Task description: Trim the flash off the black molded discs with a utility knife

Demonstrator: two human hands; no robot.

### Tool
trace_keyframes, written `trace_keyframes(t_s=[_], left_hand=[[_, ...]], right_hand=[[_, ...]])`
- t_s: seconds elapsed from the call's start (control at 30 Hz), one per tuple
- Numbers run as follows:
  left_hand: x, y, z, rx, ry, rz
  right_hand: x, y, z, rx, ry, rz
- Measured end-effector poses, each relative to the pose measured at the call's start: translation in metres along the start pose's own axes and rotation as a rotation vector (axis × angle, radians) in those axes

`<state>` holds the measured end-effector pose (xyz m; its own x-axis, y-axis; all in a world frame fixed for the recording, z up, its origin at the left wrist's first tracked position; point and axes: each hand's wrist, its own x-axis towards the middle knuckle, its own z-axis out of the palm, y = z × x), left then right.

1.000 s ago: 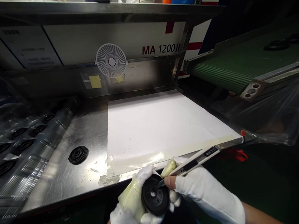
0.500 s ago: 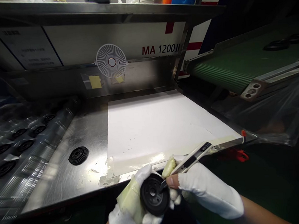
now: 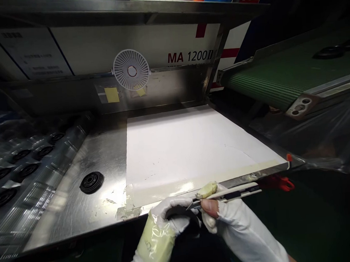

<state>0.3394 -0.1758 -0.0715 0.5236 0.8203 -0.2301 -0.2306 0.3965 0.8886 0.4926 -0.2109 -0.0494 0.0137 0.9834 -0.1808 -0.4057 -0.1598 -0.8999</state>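
We hold a black rubber disc (image 3: 193,221) clenched in our left hand (image 3: 172,221), its face mostly hidden by the white cotton glove, just off the near edge of the stainless steel bench (image 3: 77,193). Our right hand (image 3: 241,226) grips a snap-off utility knife (image 3: 233,193), whose long axis runs left to right, its thin blade tip reaching left to the disc's rim. A pale, waxy yellow lump (image 3: 206,190) sits on the blade, and a glossy yellowish wrap (image 3: 155,244) sheathes our left wrist.

A steel bench (image 3: 100,152) is carrying a white sheet (image 3: 194,149), with a black rubber disc (image 3: 91,182) lying beside it and more discs (image 3: 23,170) bagged in clear plastic further left.
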Motion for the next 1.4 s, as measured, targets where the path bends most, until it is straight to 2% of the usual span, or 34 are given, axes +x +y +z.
trace_keyframes(t_s=[0.17,0.27,0.37,0.63,0.8,0.93,1.07,1.27,1.4], left_hand=[[-0.004,0.005,0.001,-0.021,-0.167,-0.137],[-0.005,0.007,0.001,-0.041,-0.238,-0.177],[-0.005,0.008,0.002,-0.047,-0.282,-0.171],[-0.006,0.001,-0.001,0.032,-0.214,-0.157],[-0.007,-0.003,-0.001,0.091,-0.120,-0.134],[-0.006,-0.002,0.000,0.136,-0.091,-0.140],[-0.006,-0.002,-0.003,0.205,-0.115,-0.143],[-0.009,-0.003,-0.008,0.275,-0.168,-0.159],[-0.008,0.004,-0.007,0.391,-0.120,-0.037]], right_hand=[[0.005,-0.009,-0.011,-0.168,-0.114,0.022],[0.008,-0.016,-0.017,-0.217,-0.121,0.036],[0.011,-0.020,-0.018,-0.215,-0.103,0.110],[0.007,-0.024,-0.019,-0.267,-0.086,0.166],[-0.006,-0.023,-0.025,-0.249,-0.160,0.264],[-0.010,-0.021,-0.028,-0.194,-0.168,0.197],[-0.004,-0.018,-0.027,-0.231,-0.096,0.108],[0.005,-0.014,-0.023,-0.286,-0.059,0.170],[-0.001,-0.016,-0.028,-0.296,-0.082,0.180]])
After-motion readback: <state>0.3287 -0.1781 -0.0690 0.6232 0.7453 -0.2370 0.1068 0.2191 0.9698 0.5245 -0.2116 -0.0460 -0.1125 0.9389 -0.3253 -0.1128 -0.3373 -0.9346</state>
